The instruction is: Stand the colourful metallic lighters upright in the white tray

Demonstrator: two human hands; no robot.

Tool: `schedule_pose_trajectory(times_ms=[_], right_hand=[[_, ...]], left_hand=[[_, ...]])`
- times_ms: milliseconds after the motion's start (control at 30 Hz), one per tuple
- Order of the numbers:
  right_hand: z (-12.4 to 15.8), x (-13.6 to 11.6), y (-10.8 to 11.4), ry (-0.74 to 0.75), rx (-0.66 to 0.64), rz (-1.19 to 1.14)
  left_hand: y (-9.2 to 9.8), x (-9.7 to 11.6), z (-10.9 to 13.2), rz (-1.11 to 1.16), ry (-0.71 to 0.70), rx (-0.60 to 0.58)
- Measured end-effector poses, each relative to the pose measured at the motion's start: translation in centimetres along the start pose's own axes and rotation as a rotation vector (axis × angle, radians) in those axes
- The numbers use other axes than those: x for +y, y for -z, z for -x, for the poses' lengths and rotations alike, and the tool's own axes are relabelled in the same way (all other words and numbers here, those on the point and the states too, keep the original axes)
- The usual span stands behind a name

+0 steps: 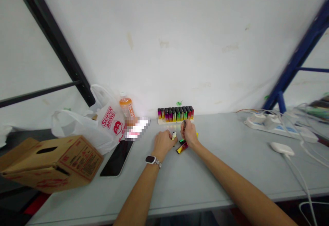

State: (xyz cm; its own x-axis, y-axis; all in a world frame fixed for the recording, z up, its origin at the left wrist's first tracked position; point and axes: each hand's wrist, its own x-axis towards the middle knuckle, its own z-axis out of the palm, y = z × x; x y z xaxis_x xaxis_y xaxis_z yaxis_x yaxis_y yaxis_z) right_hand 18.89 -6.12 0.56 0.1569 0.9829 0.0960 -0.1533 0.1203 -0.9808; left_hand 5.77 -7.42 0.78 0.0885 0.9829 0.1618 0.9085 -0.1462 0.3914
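My left hand (pixel 163 143), with a watch on its wrist, is closed on a small pale lighter (pixel 174 135) that points upward. My right hand (pixel 189 132) is closed around a dark-topped object (pixel 184 123), mostly hidden by the fingers. Under and beside my right hand, loose lighters (pixel 182 147) in yellow, red and green lie on the grey table (pixel 195 188). Behind both hands, against the wall, a pale rack (pixel 164 121) holds rows of upright colourful lighters (pixel 178 114) with black tops.
On the left are a cardboard box (pixel 77 161), a white plastic bag (pixel 110 126), an orange drink bottle (pixel 126 106) and a dark tablet (pixel 117 161). A power strip (pixel 282 128), white charger (pixel 282 148) and cables lie at the right.
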Motion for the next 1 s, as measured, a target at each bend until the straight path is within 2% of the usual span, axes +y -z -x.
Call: schedule_pose_trajectory(times_ms=[67,167,367,467,567,733,833,1000], right_hand=[[0.1,0.0,-0.1,-0.044,0.021,-0.075],[0.1,0.2,-0.3,-0.02,-0.04,-0.107],[-0.6,0.5,0.0,0.264,-0.091,0.123],[-1.2,0.1,0.3,0.423,-0.059,0.31],[-2.2,-0.6,0.1,0.5,-0.074,0.42],[-5.4,-2.4,-1.9,0.569,-0.238,0.504],[-7.8,-3.4,-3.5,0.601,-0.319,0.664],[-11.0,-3.5,-5.6,0.705,-0.359,1.035]], left_hand=[[0.0,-0.1,0.0,-0.006,-0.007,0.001],[-0.1,-0.4,-0.1,0.016,-0.02,-0.005],[0.1,-0.8,-0.1,0.054,-0.059,-0.013],[0.2,-0.9,-0.1,0.049,-0.066,-0.015],[0.3,-1.2,-0.2,0.037,-0.063,-0.021],[0.6,-1.8,-0.3,0.042,-0.043,-0.018],[0.7,-1.9,-0.3,0.075,-0.034,-0.03],[0.9,-2.2,-0.4,0.12,-0.019,-0.042]])
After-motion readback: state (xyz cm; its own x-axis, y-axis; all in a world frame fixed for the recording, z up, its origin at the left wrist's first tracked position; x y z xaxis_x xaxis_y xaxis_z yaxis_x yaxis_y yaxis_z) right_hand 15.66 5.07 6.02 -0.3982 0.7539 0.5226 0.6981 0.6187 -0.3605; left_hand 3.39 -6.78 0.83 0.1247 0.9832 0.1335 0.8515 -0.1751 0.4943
